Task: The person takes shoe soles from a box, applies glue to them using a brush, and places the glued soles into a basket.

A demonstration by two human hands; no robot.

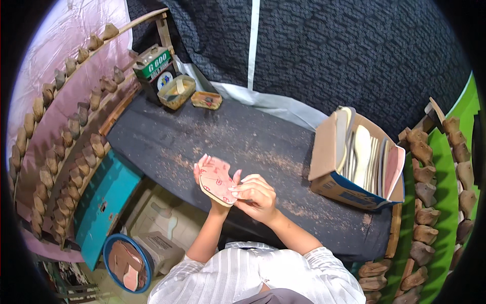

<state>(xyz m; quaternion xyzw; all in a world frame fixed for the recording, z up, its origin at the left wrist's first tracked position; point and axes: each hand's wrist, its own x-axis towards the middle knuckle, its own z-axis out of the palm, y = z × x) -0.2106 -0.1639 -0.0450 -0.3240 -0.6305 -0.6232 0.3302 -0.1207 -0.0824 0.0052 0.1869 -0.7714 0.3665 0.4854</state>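
Over the near edge of the dark table, a pink shoe insole (pixel 217 178) with red markings and a pale edge is held up in both hands. My left hand (pixel 199 172) supports it from behind on the left side, fingertips showing past its upper left edge. With thumb and fingers, my right hand (pixel 257 196) pinches the insole's lower right edge. The insole hides much of my left palm.
The dark work table (pixel 243 137) carries scattered brown scraps. A cardboard box (pixel 324 152) of insoles stands at its right. Far left are a metal can (pixel 153 63), a plastic tub (pixel 169 103) and a small tray (pixel 212 105). A blue basin (pixel 108 253) stands low left. Wooden shoe lasts (pixel 425 215) line racks on both sides.
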